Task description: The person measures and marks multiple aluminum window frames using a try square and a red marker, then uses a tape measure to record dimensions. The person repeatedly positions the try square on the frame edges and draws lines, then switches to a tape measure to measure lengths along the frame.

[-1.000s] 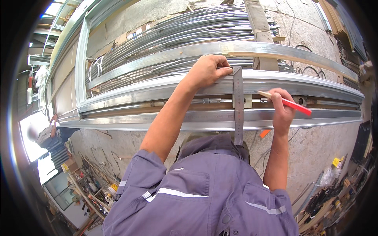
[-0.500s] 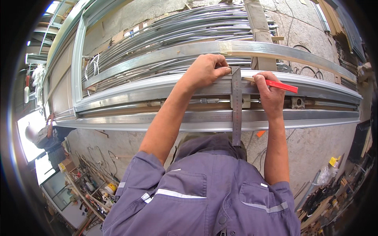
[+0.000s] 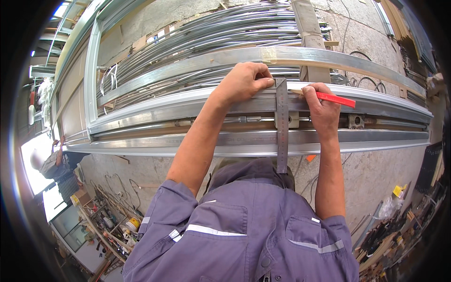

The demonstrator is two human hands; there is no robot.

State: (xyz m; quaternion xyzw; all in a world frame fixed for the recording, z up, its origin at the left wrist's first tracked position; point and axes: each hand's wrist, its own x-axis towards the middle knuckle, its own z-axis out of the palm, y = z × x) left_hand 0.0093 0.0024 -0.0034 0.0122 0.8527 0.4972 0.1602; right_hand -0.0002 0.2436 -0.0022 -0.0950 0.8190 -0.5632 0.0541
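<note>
My left hand (image 3: 244,82) presses the top end of a steel square ruler (image 3: 282,127) against a long aluminium frame rail (image 3: 155,110). The ruler's blade runs down across the rails toward my chest. My right hand (image 3: 322,108) sits just right of the ruler and grips a red pencil (image 3: 336,99), its tip touching the rail beside the ruler's edge. Both forearms come up from my purple work shirt.
Several long metal profiles (image 3: 197,37) lie stacked behind the frame. A wooden post (image 3: 307,28) stands beyond. Concrete floor (image 3: 376,174) lies below, with tools and clutter (image 3: 108,225) at lower left and scrap at lower right. A person (image 3: 51,162) crouches at far left.
My right hand has brought the red pencil left from open air to the rail beside the ruler. My left hand kept holding the ruler in place.
</note>
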